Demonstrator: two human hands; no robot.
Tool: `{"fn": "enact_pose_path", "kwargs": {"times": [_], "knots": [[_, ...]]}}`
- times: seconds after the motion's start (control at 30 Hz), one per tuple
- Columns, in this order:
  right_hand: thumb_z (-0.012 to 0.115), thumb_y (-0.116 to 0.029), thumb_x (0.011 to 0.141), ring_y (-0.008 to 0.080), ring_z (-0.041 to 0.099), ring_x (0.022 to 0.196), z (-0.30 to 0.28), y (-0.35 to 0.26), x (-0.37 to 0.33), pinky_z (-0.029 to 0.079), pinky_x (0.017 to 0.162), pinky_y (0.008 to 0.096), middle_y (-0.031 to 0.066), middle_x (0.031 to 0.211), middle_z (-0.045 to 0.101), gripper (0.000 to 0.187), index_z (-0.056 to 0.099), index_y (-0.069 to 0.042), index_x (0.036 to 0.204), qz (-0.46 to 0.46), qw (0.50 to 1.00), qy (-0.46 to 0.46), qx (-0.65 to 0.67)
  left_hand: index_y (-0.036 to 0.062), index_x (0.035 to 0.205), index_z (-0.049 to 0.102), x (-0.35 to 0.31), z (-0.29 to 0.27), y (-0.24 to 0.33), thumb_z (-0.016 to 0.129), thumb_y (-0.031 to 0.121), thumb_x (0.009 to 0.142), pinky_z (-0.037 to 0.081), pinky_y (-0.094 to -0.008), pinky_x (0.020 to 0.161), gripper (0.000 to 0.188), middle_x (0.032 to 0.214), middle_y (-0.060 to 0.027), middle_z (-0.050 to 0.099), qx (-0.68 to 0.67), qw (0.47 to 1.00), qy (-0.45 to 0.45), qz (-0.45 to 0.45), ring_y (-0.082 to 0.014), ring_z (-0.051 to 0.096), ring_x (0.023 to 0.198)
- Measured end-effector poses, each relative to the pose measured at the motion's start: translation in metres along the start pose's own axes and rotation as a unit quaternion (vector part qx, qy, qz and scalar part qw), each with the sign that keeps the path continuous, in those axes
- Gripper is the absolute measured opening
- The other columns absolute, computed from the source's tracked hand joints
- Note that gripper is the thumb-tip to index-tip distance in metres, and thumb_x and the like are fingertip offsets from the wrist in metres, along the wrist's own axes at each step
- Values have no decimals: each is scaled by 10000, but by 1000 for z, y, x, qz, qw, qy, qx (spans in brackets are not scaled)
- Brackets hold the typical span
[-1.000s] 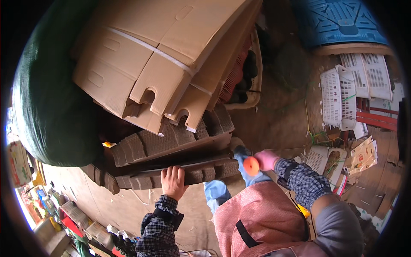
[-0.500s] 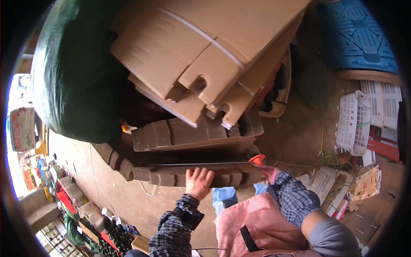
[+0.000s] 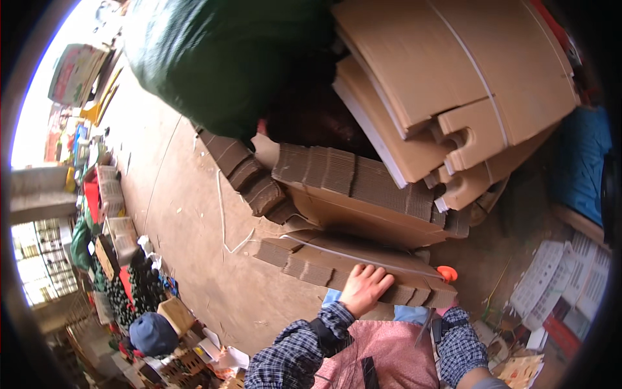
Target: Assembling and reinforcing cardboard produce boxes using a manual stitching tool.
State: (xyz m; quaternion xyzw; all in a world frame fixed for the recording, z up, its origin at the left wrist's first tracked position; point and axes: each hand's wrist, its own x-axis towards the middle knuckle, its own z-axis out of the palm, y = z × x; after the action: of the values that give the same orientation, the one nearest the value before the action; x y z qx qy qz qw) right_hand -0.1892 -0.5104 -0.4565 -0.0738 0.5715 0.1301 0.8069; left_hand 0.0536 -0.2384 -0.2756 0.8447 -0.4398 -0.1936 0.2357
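In front of my lap a bundle of flattened cardboard boxes (image 3: 308,269) stands on edge, with a pale strap (image 3: 359,255) along its top. My left hand (image 3: 367,289) lies on the bundle's top edge, its fingers stretched over the strap and slightly bent. By the bundle's right end is my right hand (image 3: 447,307), mostly hidden, so its fingers do not show clearly. Just beyond it a small orange object (image 3: 447,273) sits against the strap's end; its kind is unclear. A thicker cardboard bundle (image 3: 363,204) leans right behind the first one.
Strapped flat cartons (image 3: 440,71) are stacked high at the back right. A large dark green covered bulk (image 3: 220,65) stands at the back left. Another cardboard bundle (image 3: 243,172) lies beyond it on the floor. White crates (image 3: 538,285) are on the right; mixed goods line the left.
The view has swung left, so the cartons and bundles appear farther right. My left hand stays on the bundle's top edge. The orange object, beside my right hand before, now shows beyond it.
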Motion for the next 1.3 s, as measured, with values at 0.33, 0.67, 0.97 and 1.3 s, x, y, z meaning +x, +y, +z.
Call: {"fn": "enact_pose_path", "kwargs": {"times": [0.33, 0.67, 0.97, 1.3], "knots": [[679, -108, 769, 146, 567, 550, 26, -55, -74, 486, 530, 264, 39, 724, 614, 171, 586, -87, 911, -151, 864, 171, -449, 121, 946, 489, -16, 25, 33, 529, 188, 769, 377, -317, 721, 194, 874, -31, 502, 41, 999, 27, -21, -195, 510, 858], [826, -181, 671, 191, 648, 996, 161, -70, -126, 510, 890, 331, 104, 1071, 679, 498, 627, -23, 1098, -179, 543, 18, -820, 136, 955, 497, -78, 43, 40, 523, 210, 785, 381, -320, 713, 187, 872, -24, 487, 28, 997, 57, 50, -182, 501, 848], [724, -173, 687, 220, 655, 712, 219, 60, 44, 525, 662, 362, 116, 879, 671, 405, 604, -64, 1058, -13, 405, -86, -910, 136, 1124, 520, -104, 55, 55, 498, 243, 837, 397, -467, 876, 306, 1024, -72, 522, 55, 998, -21, 18, -241, 507, 996], [741, -319, 667, 153, 580, 579, 277, 127, 106, 472, 549, 314, 49, 638, 614, 305, 651, -42, 755, 151, 447, -102, -875, 157, 1183, 511, -100, 46, 48, 487, 232, 861, 364, -565, 968, 332, 1118, -100, 530, 6, 997, -72, 32, -259, 508, 1064]]}}
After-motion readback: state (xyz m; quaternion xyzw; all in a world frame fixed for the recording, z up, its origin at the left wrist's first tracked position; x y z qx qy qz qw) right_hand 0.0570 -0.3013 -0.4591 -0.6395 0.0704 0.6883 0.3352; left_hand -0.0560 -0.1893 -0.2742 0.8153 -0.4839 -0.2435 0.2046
